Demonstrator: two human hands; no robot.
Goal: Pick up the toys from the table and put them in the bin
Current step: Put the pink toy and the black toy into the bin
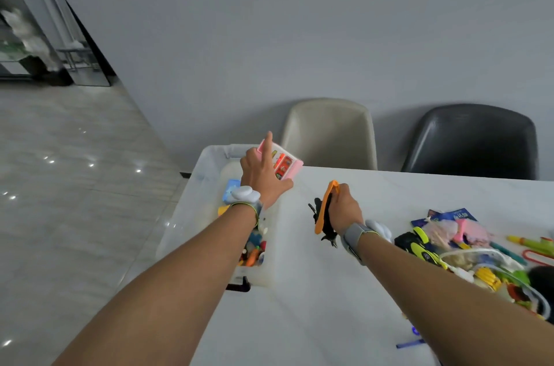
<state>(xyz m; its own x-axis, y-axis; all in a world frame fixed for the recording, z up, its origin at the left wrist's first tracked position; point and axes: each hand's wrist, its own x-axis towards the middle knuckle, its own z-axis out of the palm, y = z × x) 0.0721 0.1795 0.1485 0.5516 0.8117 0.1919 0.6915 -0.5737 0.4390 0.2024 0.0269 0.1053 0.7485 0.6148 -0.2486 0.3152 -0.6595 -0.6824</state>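
Note:
My left hand (261,177) holds a pink toy box (284,164) with red and yellow pictures above the far end of the clear plastic bin (192,209), index finger pointing up along its back. The bin stands at the table's left edge and holds several small toys (253,248). Over the white table (314,305), my right hand (344,209) grips a thin orange toy (325,206) together with a black spiky one (326,227). A pile of mixed toys (467,251) lies at the right.
A beige chair (329,132) and a black chair (473,141) stand behind the table against the grey wall. A small blue piece (410,343) lies near the table's front. Tiled floor stretches to the left of the bin.

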